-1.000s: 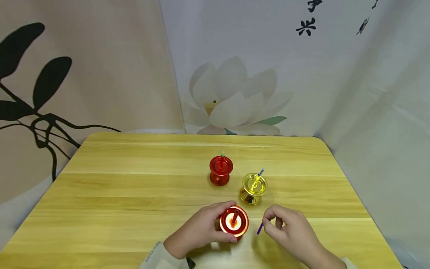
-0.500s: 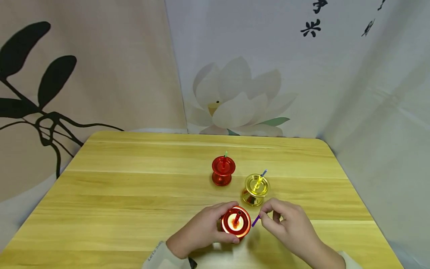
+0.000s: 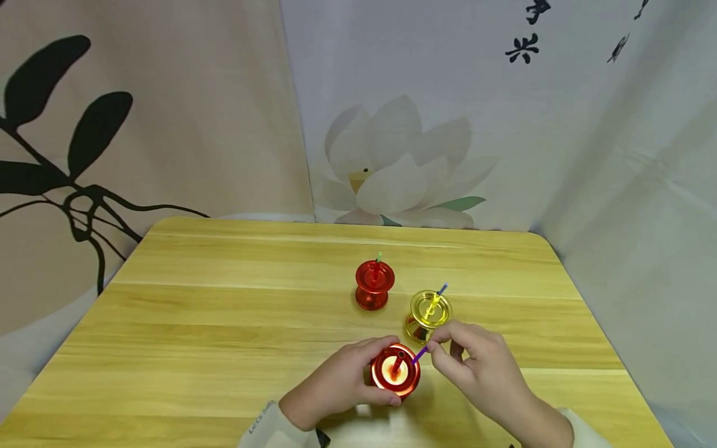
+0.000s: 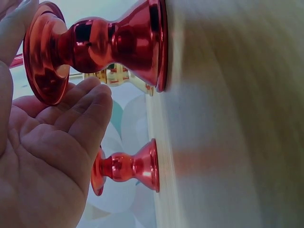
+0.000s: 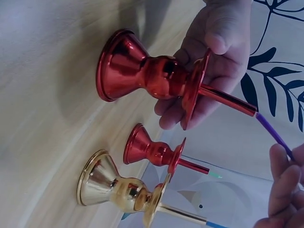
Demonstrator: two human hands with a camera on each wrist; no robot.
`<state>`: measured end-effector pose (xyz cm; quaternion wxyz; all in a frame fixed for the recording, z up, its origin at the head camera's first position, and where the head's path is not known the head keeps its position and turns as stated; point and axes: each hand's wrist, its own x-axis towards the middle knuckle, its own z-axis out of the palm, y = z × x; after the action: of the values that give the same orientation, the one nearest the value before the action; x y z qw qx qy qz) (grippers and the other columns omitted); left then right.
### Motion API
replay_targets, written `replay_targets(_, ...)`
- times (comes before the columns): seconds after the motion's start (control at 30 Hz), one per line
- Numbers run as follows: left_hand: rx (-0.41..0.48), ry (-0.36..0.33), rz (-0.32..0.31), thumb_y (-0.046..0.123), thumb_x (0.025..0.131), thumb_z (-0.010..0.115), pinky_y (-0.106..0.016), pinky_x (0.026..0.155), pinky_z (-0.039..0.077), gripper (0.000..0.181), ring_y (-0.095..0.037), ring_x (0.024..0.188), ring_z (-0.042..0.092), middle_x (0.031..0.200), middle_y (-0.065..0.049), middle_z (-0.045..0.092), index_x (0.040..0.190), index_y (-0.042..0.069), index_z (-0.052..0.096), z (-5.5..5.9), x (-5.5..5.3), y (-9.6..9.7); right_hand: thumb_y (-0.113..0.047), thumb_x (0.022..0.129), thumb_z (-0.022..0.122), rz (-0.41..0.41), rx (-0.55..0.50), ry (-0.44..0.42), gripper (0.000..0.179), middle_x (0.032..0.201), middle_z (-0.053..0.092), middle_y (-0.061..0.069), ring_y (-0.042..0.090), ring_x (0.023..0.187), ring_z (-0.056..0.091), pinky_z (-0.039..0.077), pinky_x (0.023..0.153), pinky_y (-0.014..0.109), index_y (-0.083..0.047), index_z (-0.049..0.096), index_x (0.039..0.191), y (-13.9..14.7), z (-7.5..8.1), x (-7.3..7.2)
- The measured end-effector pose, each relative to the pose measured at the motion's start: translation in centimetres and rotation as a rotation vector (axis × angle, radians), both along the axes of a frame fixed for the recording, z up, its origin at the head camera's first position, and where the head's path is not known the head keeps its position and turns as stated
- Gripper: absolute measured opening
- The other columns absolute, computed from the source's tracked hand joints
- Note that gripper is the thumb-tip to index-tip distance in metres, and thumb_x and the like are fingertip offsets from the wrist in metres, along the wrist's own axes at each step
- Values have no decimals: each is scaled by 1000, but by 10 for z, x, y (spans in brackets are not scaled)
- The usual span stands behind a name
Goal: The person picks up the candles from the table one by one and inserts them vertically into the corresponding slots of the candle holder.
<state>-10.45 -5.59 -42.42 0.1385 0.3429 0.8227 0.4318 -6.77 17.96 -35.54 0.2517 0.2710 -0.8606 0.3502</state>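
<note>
Nearest me a red metal candle holder stands upright on the table. My left hand holds it by its dish, thumb and forefinger on either side of the rim. My right hand pinches a thin purple stick by its upper end. In the right wrist view, the lower tip of this purple stick is right at the top of the holder's upright tube, angled to it. Behind stand a gold candle holder with a blue stick in its tube and another red candle holder with a green one.
The wooden table reaches back to a hanging cloth printed with leaves, a lotus and characters. The gold holder stands just beyond my right fingertips, and the farther red one is to its left.
My right hand has moved left and a little forward, bringing the purple stick from beside the near red candle holder to over its dish. My left hand keeps its hold.
</note>
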Motion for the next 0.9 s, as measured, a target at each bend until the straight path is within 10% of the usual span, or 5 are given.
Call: replay_targets(0.9,7,-10,-13,39,82,84,-29,101,50,80,-9,121,58,138,2,59,147,10,49,0,0,1,-2,74,80,55,26,30,27,76,63,-18,0,61,47,37,54,10,-24,71,87,-16,-2,-7)
